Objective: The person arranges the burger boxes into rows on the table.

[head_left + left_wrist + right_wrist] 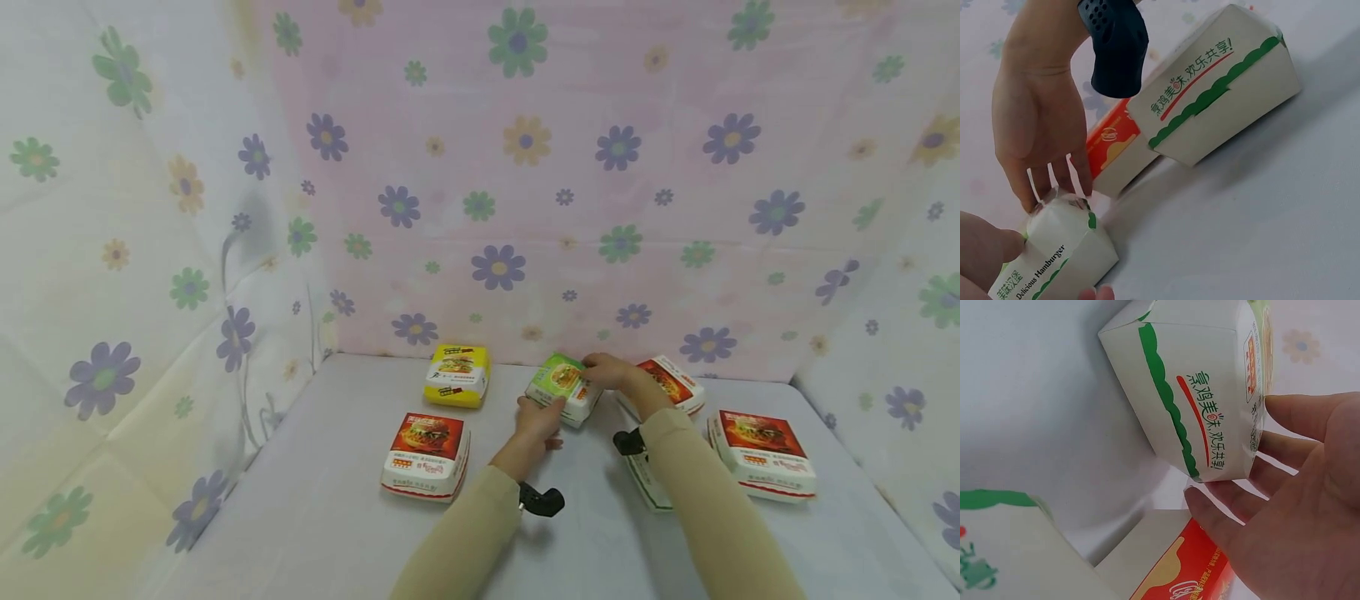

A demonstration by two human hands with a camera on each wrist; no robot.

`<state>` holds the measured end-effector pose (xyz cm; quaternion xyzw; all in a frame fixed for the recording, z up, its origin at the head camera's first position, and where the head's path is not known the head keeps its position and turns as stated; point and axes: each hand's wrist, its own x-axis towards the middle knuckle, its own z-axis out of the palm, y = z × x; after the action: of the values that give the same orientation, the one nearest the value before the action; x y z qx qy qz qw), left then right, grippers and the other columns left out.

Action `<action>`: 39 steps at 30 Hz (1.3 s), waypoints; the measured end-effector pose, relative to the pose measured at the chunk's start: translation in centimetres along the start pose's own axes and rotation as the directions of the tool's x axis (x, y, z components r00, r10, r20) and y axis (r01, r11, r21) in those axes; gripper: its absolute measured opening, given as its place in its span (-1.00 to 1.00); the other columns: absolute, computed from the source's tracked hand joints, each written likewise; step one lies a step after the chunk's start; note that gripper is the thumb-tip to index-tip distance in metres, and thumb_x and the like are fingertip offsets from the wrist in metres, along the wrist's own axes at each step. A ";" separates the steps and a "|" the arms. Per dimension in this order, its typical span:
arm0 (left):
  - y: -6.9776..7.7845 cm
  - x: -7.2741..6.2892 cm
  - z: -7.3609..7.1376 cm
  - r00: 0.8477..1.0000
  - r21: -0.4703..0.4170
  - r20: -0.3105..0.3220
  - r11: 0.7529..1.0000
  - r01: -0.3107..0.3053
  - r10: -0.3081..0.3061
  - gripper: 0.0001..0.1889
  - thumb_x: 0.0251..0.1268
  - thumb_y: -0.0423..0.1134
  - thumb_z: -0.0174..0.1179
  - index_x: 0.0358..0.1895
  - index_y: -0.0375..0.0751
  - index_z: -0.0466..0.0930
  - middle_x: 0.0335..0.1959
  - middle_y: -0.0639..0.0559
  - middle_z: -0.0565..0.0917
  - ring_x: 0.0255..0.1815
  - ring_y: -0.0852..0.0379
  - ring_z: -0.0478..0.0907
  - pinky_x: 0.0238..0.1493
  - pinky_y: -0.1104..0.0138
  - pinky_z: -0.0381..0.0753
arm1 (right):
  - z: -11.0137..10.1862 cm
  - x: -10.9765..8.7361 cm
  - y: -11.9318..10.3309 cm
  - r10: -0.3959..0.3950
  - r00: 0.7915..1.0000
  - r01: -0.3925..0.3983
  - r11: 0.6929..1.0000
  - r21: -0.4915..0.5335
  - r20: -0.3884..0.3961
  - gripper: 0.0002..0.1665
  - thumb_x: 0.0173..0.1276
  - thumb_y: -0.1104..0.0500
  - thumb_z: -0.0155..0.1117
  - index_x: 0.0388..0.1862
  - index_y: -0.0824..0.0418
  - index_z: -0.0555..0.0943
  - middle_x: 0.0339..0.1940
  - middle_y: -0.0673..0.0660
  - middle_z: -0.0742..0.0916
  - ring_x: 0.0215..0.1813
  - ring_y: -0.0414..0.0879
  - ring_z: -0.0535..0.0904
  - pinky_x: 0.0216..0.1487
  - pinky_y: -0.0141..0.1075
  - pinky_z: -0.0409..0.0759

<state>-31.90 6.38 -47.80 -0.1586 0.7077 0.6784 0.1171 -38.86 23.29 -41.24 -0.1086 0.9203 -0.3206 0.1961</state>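
A green and white hamburger box (561, 377) is between my two hands near the back of the table. My left hand (534, 429) grips its near left corner, thumb on the upper edge and other fingers low at the front. From the far right side, my right hand (617, 373) holds it, fingers spread along the end and thumb at the top edge. The right wrist view shows the box's white side (1166, 394) with a scalloped green band. Just beyond my right hand lies a red and white hamburger box (675, 385), partly covered by that hand.
A yellow hamburger box (457, 375) stands back left, with a red-topped one (426, 454) nearer. Another red-topped box (761, 454) sits at the right. My right forearm hides much of a white box with green trim (654, 490). Flowered cloth (498, 267) encloses the table.
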 end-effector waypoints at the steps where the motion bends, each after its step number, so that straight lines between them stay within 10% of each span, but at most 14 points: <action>1: 0.0 0.1 -0.1 1.000 0.002 0.002 1.000 -0.002 0.002 0.02 0.48 -0.03 0.24 0.64 -0.36 -0.32 -0.27 -0.12 0.47 -0.46 0.11 0.50 -0.52 0.31 0.69 | 0.0 -0.1 -0.1 0.001 1.000 -0.001 1.000 -0.002 -0.003 -0.37 0.63 0.18 -0.06 0.49 0.58 0.22 0.50 0.55 0.32 0.51 0.39 0.23 0.45 0.19 0.31; 12: 0.1 2.0 -2.0 0.999 0.031 -0.032 0.999 -0.042 0.043 -0.46 0.56 -0.07 0.11 0.38 -0.39 0.38 -0.24 -0.10 0.54 -0.49 0.14 0.43 -0.60 0.38 0.54 | 1.0 -1.6 -1.8 0.089 0.996 -0.090 0.994 -0.054 -0.017 -0.36 0.51 0.13 0.15 0.36 0.59 0.35 0.27 0.47 0.55 0.11 0.16 0.56 0.10 0.03 0.65; 22: 0.8 2.8 -2.3 0.993 0.068 -0.104 0.997 -0.043 0.050 -0.55 0.65 -0.09 -0.02 0.35 -0.33 0.48 0.00 -0.16 0.60 -0.49 0.13 0.36 -0.60 0.39 0.37 | 3.4 -2.7 -2.8 0.162 0.983 -0.156 0.985 0.072 -0.084 -0.50 0.47 0.15 0.19 0.18 0.53 0.41 -0.13 0.26 0.62 -0.15 0.06 0.59 -0.02 -0.04 0.68; 39: 0.7 3.0 -1.9 0.991 0.062 -0.085 0.993 -0.100 0.105 -0.52 0.66 -0.06 -0.04 0.39 -0.31 0.48 0.11 -0.19 0.62 -0.22 0.10 0.53 -0.39 0.36 0.58 | 5.0 -3.9 -1.0 0.221 0.963 -0.173 0.946 0.275 -0.154 -0.22 0.57 -0.04 0.12 0.48 0.51 0.25 0.27 0.37 0.53 0.17 0.14 0.46 0.22 -0.04 0.52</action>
<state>-34.87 4.30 -48.26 -0.1482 0.7385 0.6554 0.0553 -33.09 21.07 -43.09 0.0406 0.8907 -0.4256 0.1547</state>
